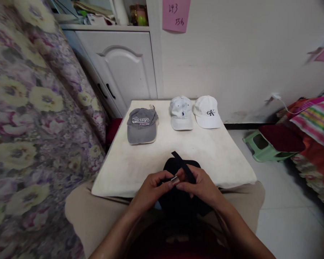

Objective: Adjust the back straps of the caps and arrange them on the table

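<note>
A person's two bare hands are working over a black cap [176, 203], which is lying at the near edge of the bench [118, 165], partly above the lap. The left hand [151, 189] is pinching a small metal buckle [174, 180] between its thumb and fingers. The right hand [202, 181] is grasping the cap's dark strap [184, 166], whose free end is sticking up and away from the person; the right thumb is reaching close to the buckle. Whether the strap is passing through the buckle, I cannot tell.

Farther back on the bench, three caps are resting with their brims facing the person. A gray "Always" cap [142, 126] is sitting on the left, well apart from the others. A pale blue cap [181, 113] with a dark emblem is standing near the far edge, just beside a white CK cap [207, 111] on its right. Beyond, a pink paper note [176, 15] is hanging on the wall [232, 54], and a floral curtain [35, 126] is draping on the left.
</note>
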A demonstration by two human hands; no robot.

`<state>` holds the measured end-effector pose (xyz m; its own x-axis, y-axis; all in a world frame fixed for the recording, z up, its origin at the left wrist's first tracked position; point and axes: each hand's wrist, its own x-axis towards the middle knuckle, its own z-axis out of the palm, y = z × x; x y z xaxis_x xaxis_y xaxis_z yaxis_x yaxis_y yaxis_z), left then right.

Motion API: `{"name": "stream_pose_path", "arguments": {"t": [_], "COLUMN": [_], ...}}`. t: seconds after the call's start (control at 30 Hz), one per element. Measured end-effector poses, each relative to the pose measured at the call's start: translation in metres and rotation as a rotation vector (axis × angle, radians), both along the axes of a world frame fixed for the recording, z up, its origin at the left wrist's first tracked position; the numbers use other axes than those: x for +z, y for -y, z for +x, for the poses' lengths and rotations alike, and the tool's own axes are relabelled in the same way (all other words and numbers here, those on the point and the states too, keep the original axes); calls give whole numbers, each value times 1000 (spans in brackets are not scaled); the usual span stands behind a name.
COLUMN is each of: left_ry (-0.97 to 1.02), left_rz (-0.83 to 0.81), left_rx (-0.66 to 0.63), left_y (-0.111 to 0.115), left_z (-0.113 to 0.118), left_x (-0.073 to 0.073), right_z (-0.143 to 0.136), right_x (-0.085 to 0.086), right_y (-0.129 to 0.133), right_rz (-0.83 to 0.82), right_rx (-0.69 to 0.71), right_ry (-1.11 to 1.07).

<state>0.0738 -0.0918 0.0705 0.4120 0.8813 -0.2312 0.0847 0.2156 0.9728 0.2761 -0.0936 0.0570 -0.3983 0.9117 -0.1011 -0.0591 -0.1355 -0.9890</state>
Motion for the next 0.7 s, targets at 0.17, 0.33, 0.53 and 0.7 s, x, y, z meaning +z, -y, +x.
{"name": "stream_pose_path", "arguments": {"t": [0.17,0.33,0.53,0.7], "left_ry": [2,-124,-108,36], "left_rz": [5,178,205,61], "left_rx": [34,10,23,36], "left_y": [0,4,8,7], "left_z": [-5,-9,-7,-6], "left_x": [3,16,19,10], "right_z": [6,15,24,24], "right_x": [3,13,25,29], "right_y": [-1,-3,-3,-1], "right_rz": [36,85,60,76], "right_rx": [-23,-99,-126,-128], "right_ry": [-2,-3,7,34]}}
